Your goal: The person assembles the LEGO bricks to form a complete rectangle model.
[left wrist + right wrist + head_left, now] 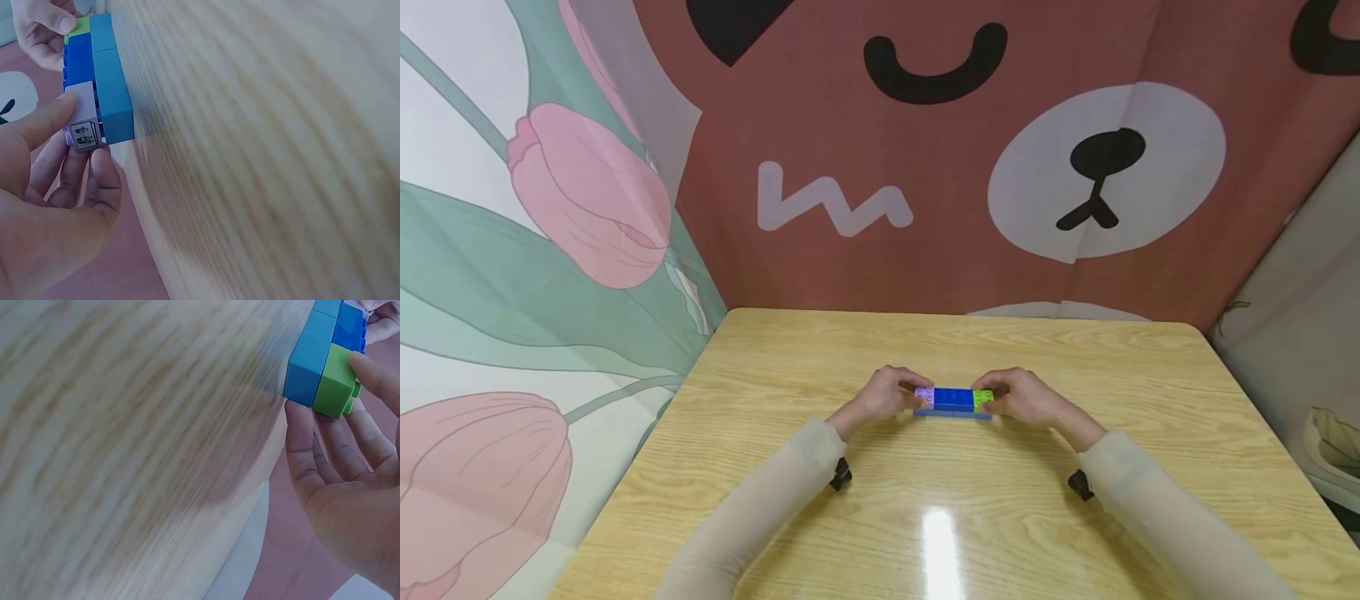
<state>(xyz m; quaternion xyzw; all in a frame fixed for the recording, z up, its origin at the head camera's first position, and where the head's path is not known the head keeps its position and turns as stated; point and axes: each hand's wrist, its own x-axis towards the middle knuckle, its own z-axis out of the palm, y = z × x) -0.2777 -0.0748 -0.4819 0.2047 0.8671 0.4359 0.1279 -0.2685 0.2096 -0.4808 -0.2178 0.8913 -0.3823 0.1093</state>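
A row of toy building bricks stands on the table. Two light blue bricks point(114, 94) laid end to end make the bottom layer; above them sits a dark blue brick point(953, 399) in the middle. My left hand point(882, 394) pinches the lilac brick point(83, 103) at the left end, thumb on its near side. That brick has a printed picture on its end face, and a narrow gap with studs shows under it. At the right end, my right hand point(1022, 397) grips the lime green brick point(335, 381), which lies flush against the light blue layer.
The wood-grain table point(820, 350) runs back to a hanging cloth point(820, 275) with a bear face. A tulip-print cloth point(475, 350) hangs at the left. Dark wrist cameras point(842, 474) show under the sleeves. Light glares off the table's front.
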